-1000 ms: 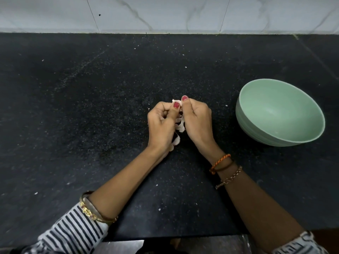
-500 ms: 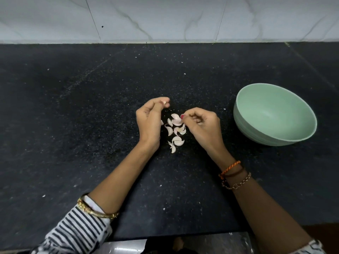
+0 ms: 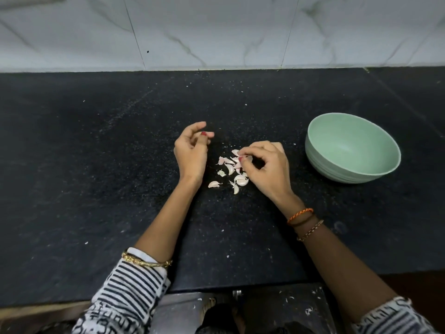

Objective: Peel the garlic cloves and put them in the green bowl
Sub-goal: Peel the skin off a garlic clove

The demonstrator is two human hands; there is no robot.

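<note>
Several unpeeled garlic cloves (image 3: 230, 168) lie scattered in a small pile on the black counter between my hands. My right hand (image 3: 263, 168) reaches into the pile from the right and pinches one clove (image 3: 242, 157) at the top of it with thumb and forefinger. My left hand (image 3: 192, 150) hovers just left of the pile, fingers loosely curled, holding nothing. The green bowl (image 3: 313, 150) stands on the counter to the right of my right hand, and its inside looks bare.
The black counter (image 3: 96, 165) runs back to a white marble-tiled wall (image 3: 216, 32). Small white flecks dot its surface. Its front edge is near my elbows, with a grey surface (image 3: 183, 309) below.
My hands parted and the cloves they held together now lie on the counter. The left hand drew off to the left; the right hand dropped onto the pile and pinched a clove.
</note>
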